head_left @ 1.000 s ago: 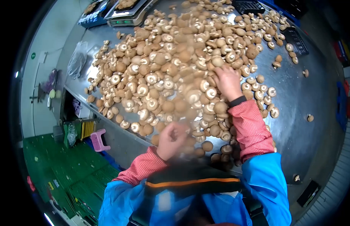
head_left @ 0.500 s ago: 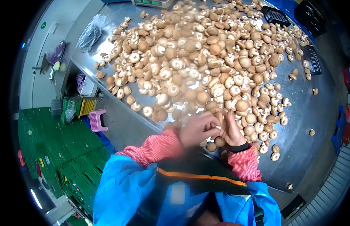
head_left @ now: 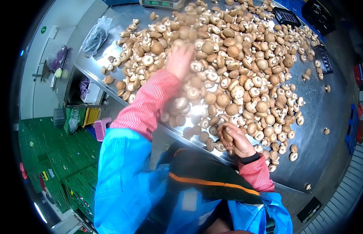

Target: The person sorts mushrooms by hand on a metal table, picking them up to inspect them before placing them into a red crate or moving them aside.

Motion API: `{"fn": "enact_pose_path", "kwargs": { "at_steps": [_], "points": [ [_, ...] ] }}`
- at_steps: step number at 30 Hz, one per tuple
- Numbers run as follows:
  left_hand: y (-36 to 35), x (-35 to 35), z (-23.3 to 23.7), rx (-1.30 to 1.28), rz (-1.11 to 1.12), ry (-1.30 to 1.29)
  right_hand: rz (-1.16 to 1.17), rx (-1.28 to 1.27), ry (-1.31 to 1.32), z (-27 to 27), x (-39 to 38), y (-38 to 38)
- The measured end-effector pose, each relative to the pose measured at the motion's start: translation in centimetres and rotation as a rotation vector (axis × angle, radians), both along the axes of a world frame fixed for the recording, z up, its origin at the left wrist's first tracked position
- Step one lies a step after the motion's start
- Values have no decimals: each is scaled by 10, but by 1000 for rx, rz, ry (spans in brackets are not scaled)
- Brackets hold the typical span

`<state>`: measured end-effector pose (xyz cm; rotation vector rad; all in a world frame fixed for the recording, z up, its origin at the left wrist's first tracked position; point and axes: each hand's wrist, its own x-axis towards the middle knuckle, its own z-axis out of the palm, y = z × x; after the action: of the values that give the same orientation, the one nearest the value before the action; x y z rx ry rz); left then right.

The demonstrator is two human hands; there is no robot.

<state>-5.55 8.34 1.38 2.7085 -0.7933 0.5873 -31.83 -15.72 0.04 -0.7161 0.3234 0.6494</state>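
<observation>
A wide pile of brown-capped mushrooms (head_left: 261, 63) with pale stems covers much of the metal table (head_left: 310, 117). My left hand (head_left: 180, 61) reaches over the upper left part of the pile; its fingertips are blurred among the mushrooms, so any grip is hidden. Near the table's front edge, my right hand (head_left: 238, 142) is closed around a brown mushroom (head_left: 227, 135), its cap showing between thumb and fingers. Loose mushrooms lie just beside that hand.
A clear plastic bag (head_left: 96, 36) lies at the table's left corner. Behind the pile stands a scale (head_left: 162, 4). Black trays (head_left: 287, 16) sit at the back right. Green crates (head_left: 52, 156) and a pink stool (head_left: 100, 128) are on the floor at left.
My left hand has moved away from my right hand, up and left to the pile. My right hand stays near the front edge, and the mushroom in it now shows.
</observation>
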Motion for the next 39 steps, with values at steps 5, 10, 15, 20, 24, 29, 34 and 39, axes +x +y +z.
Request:
{"fn": "enact_pose_path", "kwargs": {
  "at_steps": [5,10,15,20,24,29,34,39],
  "points": [
    [1,9,11,142,-30,53,-51,-27,-43,-4,-5,18],
    [7,-54,25,-404,-61,340,-23,11,-124,-22,-9,16],
    [-13,-178,10,-617,-459,960,-98,36,-54,-24,-6,33],
    [-7,-200,12,-683,-359,1110,-39,-252,-50,-3,-27,26],
    [14,-205,-9,-492,-471,865,57,-192,-64,11,-89,-26],
    [14,-201,-17,-392,-614,737,189,-644,301,31,-200,-74],
    [-13,-178,-9,-216,-727,606,772,-1622,433,-1,-294,-75],
    [-52,-154,-21,270,-827,424,252,-1569,140,0,-236,-32]
  ]
}}
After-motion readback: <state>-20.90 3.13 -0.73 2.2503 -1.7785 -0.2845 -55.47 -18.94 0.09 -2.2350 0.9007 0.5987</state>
